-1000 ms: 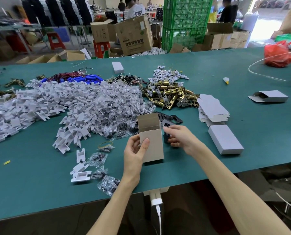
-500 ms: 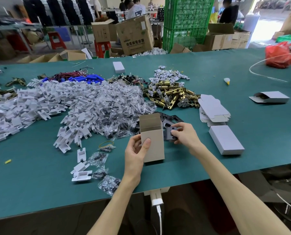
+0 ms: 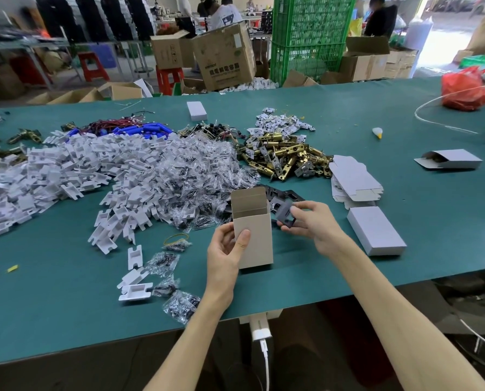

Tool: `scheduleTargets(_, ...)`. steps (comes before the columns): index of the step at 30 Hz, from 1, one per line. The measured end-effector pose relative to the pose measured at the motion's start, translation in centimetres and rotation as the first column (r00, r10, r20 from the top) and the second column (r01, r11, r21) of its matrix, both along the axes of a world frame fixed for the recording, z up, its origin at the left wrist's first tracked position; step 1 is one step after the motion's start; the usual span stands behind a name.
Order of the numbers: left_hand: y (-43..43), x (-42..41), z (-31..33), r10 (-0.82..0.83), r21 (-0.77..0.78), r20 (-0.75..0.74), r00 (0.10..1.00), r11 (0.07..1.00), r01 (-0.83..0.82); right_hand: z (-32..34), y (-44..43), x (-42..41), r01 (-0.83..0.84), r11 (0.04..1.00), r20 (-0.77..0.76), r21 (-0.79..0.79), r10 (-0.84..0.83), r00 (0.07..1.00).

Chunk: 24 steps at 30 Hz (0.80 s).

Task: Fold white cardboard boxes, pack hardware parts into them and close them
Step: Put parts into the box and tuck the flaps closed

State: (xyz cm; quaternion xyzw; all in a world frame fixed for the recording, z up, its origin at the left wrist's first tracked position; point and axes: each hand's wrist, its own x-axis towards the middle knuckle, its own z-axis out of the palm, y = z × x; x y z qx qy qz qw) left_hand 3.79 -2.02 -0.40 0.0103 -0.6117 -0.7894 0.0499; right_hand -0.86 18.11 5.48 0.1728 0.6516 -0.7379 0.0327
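Your right hand (image 3: 314, 221) pinches a dark metal plate (image 3: 285, 215) in its fingertips, just beside the open mouth of the upright white box (image 3: 254, 230). Your left hand (image 3: 224, 249) grips that box on the green table (image 3: 66, 306). Brass latches (image 3: 280, 153) lie beyond, and green crates (image 3: 309, 32) stand behind the table.

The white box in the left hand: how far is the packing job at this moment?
Done: one closed white box lies flat right of the hands. In hand: the left hand holds an open box upright, flap up; the right hand pinches a grey plate beside its opening, not yet inside. Left: fill and close this box; a stack of flat box blanks and a pile of brass latches wait.
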Motion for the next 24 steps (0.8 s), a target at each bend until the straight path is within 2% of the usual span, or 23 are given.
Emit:
scheduleTargets(2,0.1,-0.2,-0.2,0.015,0.004,0.011,1.0,1.0,-0.015,0.8,0.1,0.1,0.01,0.972,-0.004,-0.236,-0.011,1.0)
scheduleTargets(4,0.1,-0.3,-0.4,0.026,-0.004,0.032,0.999,1.0,-0.026,1.5,0.2,0.3,0.006,0.935,-0.02,-0.355,-0.013,1.0)
scheduleTargets(11,0.2,-0.3,-0.7,0.022,-0.005,0.044,0.999,1.0,-0.022,3.9,-0.8,0.7,-0.053,0.964,-0.164,-0.26,0.01,0.986)
scheduleTargets(14,0.2,-0.4,-0.7,0.017,-0.009,0.051,0.999,1.0,-0.016,4.9,-1.5,0.9,-0.093,0.983,-0.219,-0.157,0.057,0.974)
scheduleTargets(18,0.2,-0.3,-0.6,0.02,-0.007,0.046,0.999,1.0,-0.02,5.8,-3.0,0.9,-0.072,0.996,-0.272,0.06,0.086,0.959)
scheduleTargets(24,0.2,-0.2,-0.5,0.024,-0.01,0.047,0.999,1.0,-0.023,6.5,-4.7,0.4,-0.04,0.912,-0.373,0.409,0.207,0.904)
